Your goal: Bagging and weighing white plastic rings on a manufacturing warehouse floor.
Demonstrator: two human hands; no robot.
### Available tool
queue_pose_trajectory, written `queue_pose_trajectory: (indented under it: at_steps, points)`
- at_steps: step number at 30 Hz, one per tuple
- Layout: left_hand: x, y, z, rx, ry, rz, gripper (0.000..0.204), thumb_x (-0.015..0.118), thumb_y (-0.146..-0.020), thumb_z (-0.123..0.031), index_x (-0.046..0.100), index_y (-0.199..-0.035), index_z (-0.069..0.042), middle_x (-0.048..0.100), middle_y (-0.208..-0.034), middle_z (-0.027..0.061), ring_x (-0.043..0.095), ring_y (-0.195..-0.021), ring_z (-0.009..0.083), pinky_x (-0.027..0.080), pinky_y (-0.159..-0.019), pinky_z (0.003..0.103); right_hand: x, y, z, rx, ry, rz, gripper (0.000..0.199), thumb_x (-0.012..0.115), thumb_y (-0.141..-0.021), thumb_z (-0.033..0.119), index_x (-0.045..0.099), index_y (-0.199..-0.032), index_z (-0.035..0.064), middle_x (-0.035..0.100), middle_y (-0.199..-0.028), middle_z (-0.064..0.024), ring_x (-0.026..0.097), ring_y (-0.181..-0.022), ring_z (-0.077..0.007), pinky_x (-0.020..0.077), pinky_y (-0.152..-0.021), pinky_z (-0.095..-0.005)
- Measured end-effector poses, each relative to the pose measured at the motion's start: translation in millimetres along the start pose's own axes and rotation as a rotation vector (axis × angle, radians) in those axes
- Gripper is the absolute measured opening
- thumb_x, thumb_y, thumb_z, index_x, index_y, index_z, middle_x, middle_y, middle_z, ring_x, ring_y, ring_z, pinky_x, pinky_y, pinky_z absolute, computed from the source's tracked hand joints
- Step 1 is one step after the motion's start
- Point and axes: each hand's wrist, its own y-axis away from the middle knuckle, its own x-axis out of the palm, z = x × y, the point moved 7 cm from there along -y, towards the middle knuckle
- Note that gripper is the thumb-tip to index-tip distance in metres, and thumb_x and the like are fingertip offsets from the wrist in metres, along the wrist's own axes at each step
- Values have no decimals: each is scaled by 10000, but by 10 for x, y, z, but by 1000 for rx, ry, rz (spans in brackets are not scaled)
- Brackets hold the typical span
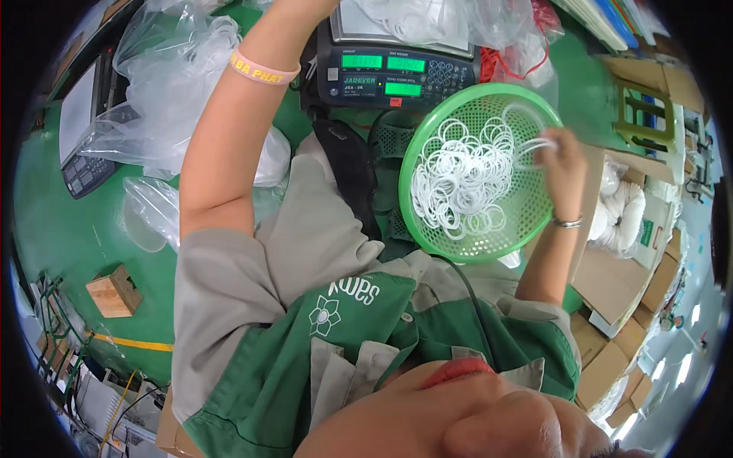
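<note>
A round green plastic basket point(466, 237) is held tilted in front of my chest, with several thin white rings point(458, 179) lying in it. My right hand point(563, 164) grips the basket's right rim, its fingers touching a few rings at the edge. My left arm, with a yellow wristband, reaches up toward the weighing scale point(397, 72). Only the base of my left hand point(299, 19) shows, and the top edge of the view cuts off its fingers.
Clear plastic bags point(175, 69) are heaped on the green table point(61, 229) at the left, beside a second scale point(80, 145). A wooden block point(113, 292) lies lower left. Open cardboard boxes point(611, 282) stand at the right, one holding bundled white rings point(622, 214).
</note>
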Motion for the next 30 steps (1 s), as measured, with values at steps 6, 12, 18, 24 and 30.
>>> queue_pose_trajectory:
  at_steps: [6,12,18,24,30]
  points:
    - [-97,10,98,-173,-112,-129,708,573,-860,-175,169,-1436,-95,562,-995,99,508,-787,110,435,-704,246,797,1056,-1412,159,200,205,299,632,-758,138,609,-1038,36,622,-976,-157,623,-774,-267,489,-668,-341]
    - [-105,37,50,-242,-130,-151,740,582,-840,-231,160,-1440,-137,100,-1442,299,421,-1198,287,433,-855,329,1026,1468,-1481,189,204,348,340,639,-762,192,594,-1071,57,599,-1041,-160,601,-847,-291,482,-721,-378]
    - [115,-36,-140,-297,-207,-45,766,595,-836,-236,142,-1446,-144,315,-1367,262,501,-1029,230,441,-746,273,1126,1740,-1637,203,110,448,331,625,-775,204,591,-1065,49,603,-1004,-175,598,-852,-302,477,-735,-381]
    - [316,-10,-199,-495,-121,116,780,603,-844,-247,121,-1450,-153,528,-1036,133,548,-856,176,416,-616,236,1175,1975,-1772,250,115,519,356,616,-791,244,586,-1085,45,605,-1024,-179,600,-860,-306,476,-759,-373]
    - [487,-88,-221,-569,-41,193,750,562,-870,-205,89,-1451,-164,396,-1312,186,576,-799,153,429,-603,244,1205,2057,-1869,264,86,506,356,616,-795,258,588,-1091,60,599,-1059,-165,602,-855,-300,480,-758,-372]
